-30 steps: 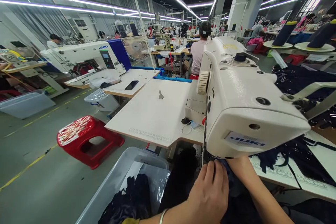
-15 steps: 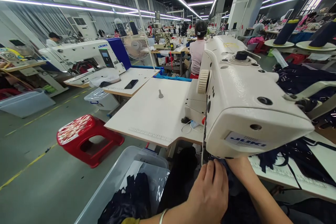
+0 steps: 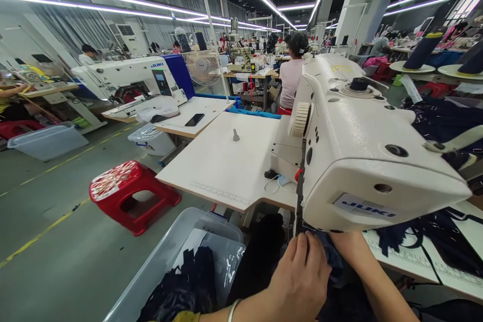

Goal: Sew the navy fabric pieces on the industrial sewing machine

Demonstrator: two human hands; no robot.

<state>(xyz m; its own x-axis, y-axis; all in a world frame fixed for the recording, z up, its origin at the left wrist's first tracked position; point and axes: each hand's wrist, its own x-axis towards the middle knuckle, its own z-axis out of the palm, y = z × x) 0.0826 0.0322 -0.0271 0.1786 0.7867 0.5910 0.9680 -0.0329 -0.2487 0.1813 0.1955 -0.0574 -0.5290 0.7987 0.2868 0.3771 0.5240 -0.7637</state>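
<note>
A white JUKI sewing machine (image 3: 354,151) fills the right of the view, its head just above my hands. My left hand (image 3: 304,274), with a bangle at the wrist, has its fingers bent and pressed together on dark navy fabric (image 3: 332,256) below the machine's head. The fingertips are partly out of sight. My right hand (image 3: 347,247) reaches under the head on the other side of the fabric, its fingers hidden by the machine. The fabric hangs down between my forearms into my lap.
A clear plastic bin (image 3: 173,241) with navy pieces stands at my left. Beyond it is a red stool (image 3: 132,196). The white table (image 3: 219,161) carries a small grey metal piece (image 3: 236,135). A phone (image 3: 194,119) lies further back. Navy straps (image 3: 426,234) lie at right.
My view has turned slightly to the left, so the surroundings sit further right. Both hands stay at the fabric under the machine head. The person ahead has shifted their head.
</note>
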